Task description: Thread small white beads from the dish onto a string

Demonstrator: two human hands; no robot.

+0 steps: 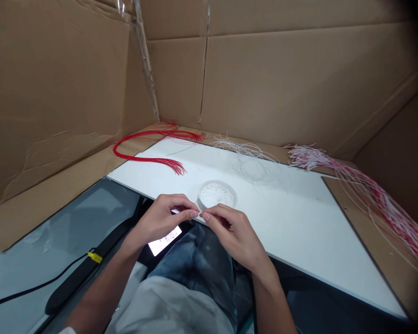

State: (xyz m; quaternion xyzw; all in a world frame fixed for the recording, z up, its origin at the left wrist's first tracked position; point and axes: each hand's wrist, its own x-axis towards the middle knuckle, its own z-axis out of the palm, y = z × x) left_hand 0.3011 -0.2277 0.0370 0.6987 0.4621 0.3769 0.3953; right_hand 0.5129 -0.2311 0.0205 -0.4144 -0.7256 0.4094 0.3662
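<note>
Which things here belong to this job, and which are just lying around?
Job: left hand, right hand, pinched white wire, white bowl, red wires, loose white wires, red-and-white wires.
Lying around: lit phone, black cable.

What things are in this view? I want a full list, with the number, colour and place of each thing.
board: one, white, in front of the person
bowl: one, white, on the board, holding white bits
wire bunch: one, red, back left corner
wire bunch: one, white, back edge of the board
wire pile: one, red and white, right side
cardboard walls: several, brown, behind and beside the board
lit screen: one, white, below the hands
cable: one, black, lower left, with yellow tag
short wire: one, white, between the hands
left hand: one, pinching the short wire
right hand: one, pinching the short wire
</note>
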